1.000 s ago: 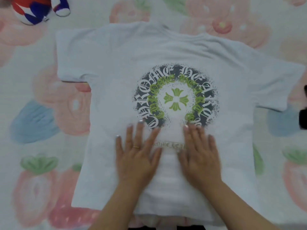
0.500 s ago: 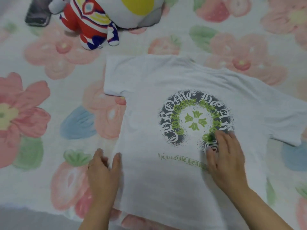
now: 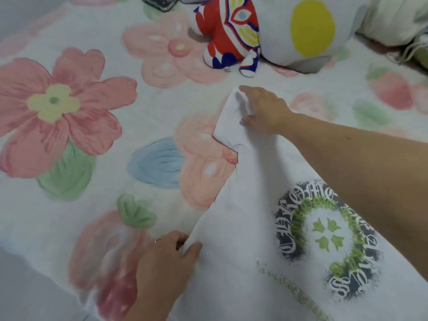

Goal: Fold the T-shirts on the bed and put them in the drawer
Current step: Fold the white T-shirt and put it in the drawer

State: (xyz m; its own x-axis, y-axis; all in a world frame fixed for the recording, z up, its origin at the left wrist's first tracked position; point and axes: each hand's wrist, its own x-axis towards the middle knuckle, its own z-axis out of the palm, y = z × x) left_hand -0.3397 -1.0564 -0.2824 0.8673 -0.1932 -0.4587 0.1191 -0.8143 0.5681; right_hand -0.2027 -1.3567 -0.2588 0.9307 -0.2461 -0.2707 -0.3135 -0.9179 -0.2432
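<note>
Flowered bed point(image 3: 143, 126) with T-shirt point(image 3: 243, 228), plush toy point(image 3: 228, 35)

T-shirt point(image 3: 243, 228) on the bed point(image 3: 92, 181), right and near. Behind it, apart, plush toy point(image 3: 229, 38); cushion point(image 3: 308, 31) touching on the right, phone point(image 3: 159, 2) farther back on the left.

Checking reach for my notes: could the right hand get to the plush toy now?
Likely yes: only bedspread lies between right hand and toy, though that hand grips the sleeve.
</note>
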